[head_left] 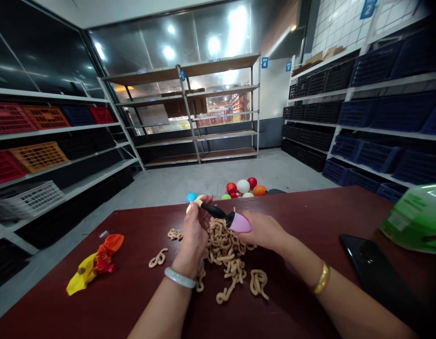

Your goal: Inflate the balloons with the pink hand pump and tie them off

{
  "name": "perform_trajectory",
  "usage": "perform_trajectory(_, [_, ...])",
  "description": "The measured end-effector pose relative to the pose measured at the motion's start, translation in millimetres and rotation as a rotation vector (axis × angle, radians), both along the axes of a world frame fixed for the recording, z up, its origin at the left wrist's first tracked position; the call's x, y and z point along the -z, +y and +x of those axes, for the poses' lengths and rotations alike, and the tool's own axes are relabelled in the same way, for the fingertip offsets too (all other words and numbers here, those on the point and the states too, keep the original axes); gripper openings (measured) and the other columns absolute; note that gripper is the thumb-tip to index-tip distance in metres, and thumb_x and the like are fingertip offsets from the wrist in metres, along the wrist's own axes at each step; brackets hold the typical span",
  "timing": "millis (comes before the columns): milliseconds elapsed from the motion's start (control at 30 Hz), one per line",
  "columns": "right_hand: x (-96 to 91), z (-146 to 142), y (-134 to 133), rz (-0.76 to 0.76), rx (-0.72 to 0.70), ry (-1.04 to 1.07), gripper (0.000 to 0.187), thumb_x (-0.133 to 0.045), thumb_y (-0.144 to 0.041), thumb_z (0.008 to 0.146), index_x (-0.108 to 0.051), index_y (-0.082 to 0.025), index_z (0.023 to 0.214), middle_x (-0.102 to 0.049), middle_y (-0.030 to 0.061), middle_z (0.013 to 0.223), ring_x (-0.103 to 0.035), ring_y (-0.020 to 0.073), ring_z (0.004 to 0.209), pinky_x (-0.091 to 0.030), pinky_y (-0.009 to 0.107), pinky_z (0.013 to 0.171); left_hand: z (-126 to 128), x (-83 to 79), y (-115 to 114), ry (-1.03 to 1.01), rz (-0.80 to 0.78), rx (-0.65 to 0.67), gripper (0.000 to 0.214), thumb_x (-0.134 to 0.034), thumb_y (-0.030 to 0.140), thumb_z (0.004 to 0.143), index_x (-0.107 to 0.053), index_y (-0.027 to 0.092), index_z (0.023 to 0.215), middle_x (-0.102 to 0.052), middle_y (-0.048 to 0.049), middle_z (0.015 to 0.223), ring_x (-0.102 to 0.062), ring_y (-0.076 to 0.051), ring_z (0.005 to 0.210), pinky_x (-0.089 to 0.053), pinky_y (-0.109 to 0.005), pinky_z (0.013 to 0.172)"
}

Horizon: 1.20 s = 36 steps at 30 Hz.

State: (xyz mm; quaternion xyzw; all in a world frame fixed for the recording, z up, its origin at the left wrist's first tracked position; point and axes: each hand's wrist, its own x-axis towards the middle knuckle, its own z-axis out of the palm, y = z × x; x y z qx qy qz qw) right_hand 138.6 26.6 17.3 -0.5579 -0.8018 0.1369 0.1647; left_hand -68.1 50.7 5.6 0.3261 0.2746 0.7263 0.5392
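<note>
My right hand [263,231] grips a small pink hand pump [239,222] with a black nozzle pointing left. My left hand [196,230] pinches a pale uninflated balloon [194,203] onto the tip of that nozzle. Both hands hover above a heap of tan balloon clips or ties [227,256] lying on the dark red table [140,292]. The left wrist wears a pale green bangle, the right wrist a gold one.
Limp yellow, red and orange balloons [94,263] lie at the table's left. A black phone [371,266] and a green plastic bag [415,219] are at the right. Inflated balloons [244,187] sit on the floor beyond the table. Shelves with crates line both sides.
</note>
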Motion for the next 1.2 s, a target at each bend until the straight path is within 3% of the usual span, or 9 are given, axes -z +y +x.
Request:
perform_trajectory(200, [-0.1,-0.8,-1.5,-0.037,-0.017,0.013,0.051,-0.064,-0.057,0.075,-0.061,-0.026,0.115,-0.073,0.0070,0.103,-0.067,0.0292,0.091,-0.039,0.031,0.066,-5.5,-0.3,4.8,0.030,0.009,-0.074,0.034,-0.073,0.035,0.082,-0.068,0.019,0.112,-0.069,-0.0119,0.122,-0.063,-0.022,0.116,-0.051,-0.033,0.094])
perform_trajectory(500, [0.5,1.3,1.1,-0.085,-0.046,0.123,0.046,-0.067,-0.053,0.073,-0.063,-0.027,0.110,-0.073,0.0045,0.101,-0.067,0.0265,0.088,-0.040,0.030,0.065,0.7,-9.9,-2.9,-0.025,0.010,-0.064,0.046,-0.079,0.018,0.075,-0.062,0.021,0.118,-0.075,-0.0062,0.099,-0.070,-0.016,0.095,-0.052,-0.027,0.087])
perform_trajectory(767, [-7.3,6.4,-0.2,0.115,0.001,-0.061,0.038,-0.064,-0.048,0.075,-0.060,-0.026,0.106,-0.072,0.0048,0.098,-0.067,0.0273,0.087,-0.039,0.032,0.065,2.9,-4.3,-2.1,-0.003,-0.057,-0.021,0.040,-0.078,0.013,0.073,-0.066,0.017,0.110,-0.076,-0.0075,0.097,-0.071,-0.015,0.090,-0.052,-0.023,0.082])
perform_trajectory(933, [-8.0,7.0,0.1,0.101,0.001,-0.051,0.038,-0.063,-0.050,0.076,-0.060,-0.025,0.104,-0.071,0.0049,0.097,-0.067,0.0269,0.087,-0.039,0.031,0.065,7.5,-6.8,-6.6,-0.075,-0.095,0.105,0.020,-0.077,0.018,0.076,-0.067,0.015,0.093,-0.074,-0.0101,0.104,-0.068,-0.020,0.105,-0.052,-0.030,0.090])
perform_trajectory(1200, [-4.3,8.8,2.7,0.102,0.009,-0.018,0.038,-0.065,-0.049,0.074,-0.060,-0.025,0.103,-0.072,0.0041,0.095,-0.067,0.0273,0.085,-0.038,0.031,0.063,16.7,1.4,-13.7,0.062,-0.125,0.142,0.030,-0.077,0.033,0.079,-0.068,0.018,0.104,-0.072,-0.0098,0.114,-0.068,-0.023,0.106,-0.054,-0.035,0.086])
